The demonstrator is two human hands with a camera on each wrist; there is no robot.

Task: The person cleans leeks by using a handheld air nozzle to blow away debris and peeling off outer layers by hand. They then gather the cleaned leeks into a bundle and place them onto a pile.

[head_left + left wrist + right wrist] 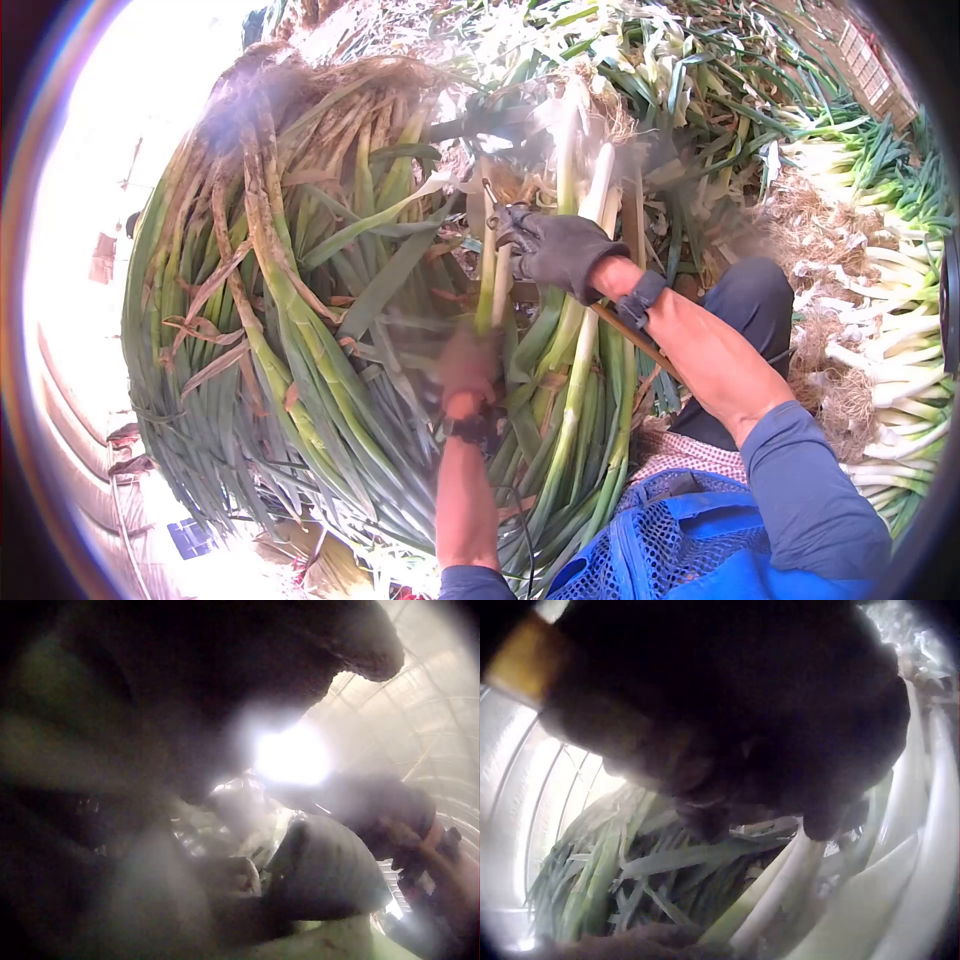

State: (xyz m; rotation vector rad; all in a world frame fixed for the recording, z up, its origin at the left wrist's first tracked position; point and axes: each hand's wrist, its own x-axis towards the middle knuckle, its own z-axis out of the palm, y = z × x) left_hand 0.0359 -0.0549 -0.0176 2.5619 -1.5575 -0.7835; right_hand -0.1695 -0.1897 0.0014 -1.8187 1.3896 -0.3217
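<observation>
In the head view my gloved right hand point(560, 250) grips a tool, its wooden handle point(640, 342) passing under the wrist and its thin metal end point(489, 190) beside the fingers. The fingers are against the upper part of pale leek stalks point(487, 290). Lower down, my left hand point(467, 362), blurred, holds those stalks. The dark right hand point(757, 727) fills the top of the right wrist view, with the handle point(526, 660) at upper left and two stalks point(769, 892) below. The left wrist view is mostly dark and blurred.
A large heap of leeks point(290, 320) with roots upward lies left of the hands, and more stalks point(575, 400) stand close on the right. Leaf scraps point(680, 80) cover the ground behind. A row of pale-ended leeks point(900, 380) lies at far right, past a bent knee point(755, 310).
</observation>
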